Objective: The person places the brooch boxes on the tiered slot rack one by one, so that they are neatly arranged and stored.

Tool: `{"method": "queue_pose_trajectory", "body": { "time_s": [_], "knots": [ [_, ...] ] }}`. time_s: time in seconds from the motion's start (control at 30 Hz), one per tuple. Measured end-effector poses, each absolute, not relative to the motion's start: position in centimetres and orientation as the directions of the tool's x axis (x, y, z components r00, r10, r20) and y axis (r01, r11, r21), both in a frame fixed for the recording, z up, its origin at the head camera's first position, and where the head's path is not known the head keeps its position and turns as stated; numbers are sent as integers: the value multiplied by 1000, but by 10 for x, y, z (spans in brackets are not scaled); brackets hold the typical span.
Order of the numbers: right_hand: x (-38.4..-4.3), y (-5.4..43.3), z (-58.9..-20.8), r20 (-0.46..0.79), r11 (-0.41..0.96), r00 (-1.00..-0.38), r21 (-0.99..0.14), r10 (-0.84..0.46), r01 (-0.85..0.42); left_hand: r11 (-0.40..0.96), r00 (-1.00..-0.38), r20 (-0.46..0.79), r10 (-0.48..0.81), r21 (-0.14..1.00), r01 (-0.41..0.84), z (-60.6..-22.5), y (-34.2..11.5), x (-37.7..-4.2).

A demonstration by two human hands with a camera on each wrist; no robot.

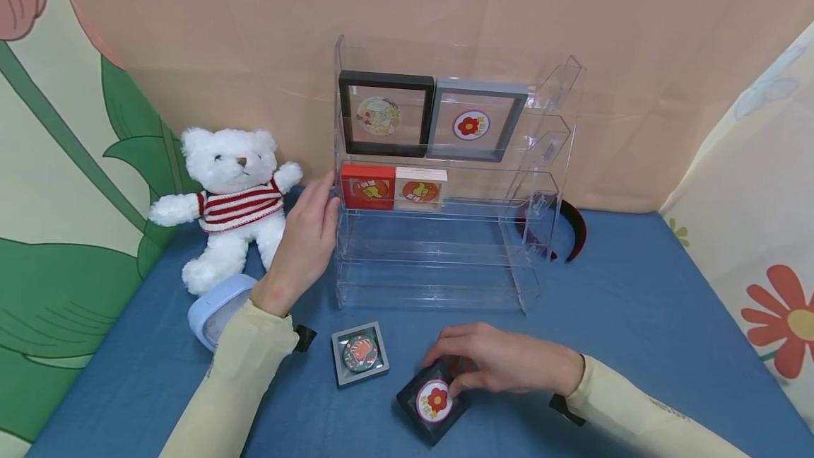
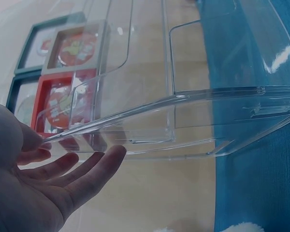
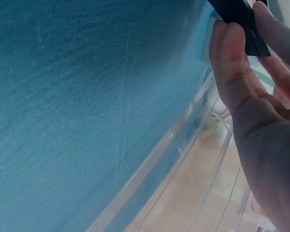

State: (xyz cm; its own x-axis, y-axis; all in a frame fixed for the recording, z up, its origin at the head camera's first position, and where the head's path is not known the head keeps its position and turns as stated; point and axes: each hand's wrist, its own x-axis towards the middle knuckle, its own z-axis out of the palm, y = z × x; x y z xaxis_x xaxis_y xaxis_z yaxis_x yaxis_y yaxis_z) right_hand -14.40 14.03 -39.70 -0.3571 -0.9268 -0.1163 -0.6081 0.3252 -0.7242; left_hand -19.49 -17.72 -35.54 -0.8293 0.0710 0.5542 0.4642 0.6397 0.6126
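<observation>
Over blue cloth [image 1: 636, 331], right hand [image 1: 480, 359] pinching black frame [image 1: 435, 401], left hand [image 1: 304, 242] outstretched against clear rack [image 1: 439, 259]

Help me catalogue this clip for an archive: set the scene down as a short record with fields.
Left hand: rests against the left edge of the clear display rack
Right hand: pinches the small black frame with a red-flower badge
Higher on rack: large black frame, large gray frame beside it
Lower on rack: red frame, white frame beside it
In front: small gray frame on blue cloth
Left of rack: white teddy bear in a striped sweater
Right side: dark red headband, partly seen through the rack
</observation>
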Motion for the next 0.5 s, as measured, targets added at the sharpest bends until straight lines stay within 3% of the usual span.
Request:
{"method": "queue_pose_trajectory", "body": {
  "time_s": [0.5],
  "knots": [
    [-144,145,-387,75,246,-400,-681,-913,-689,630,-833,548,73,623,464,-356,-178,-194]
  ]
}}
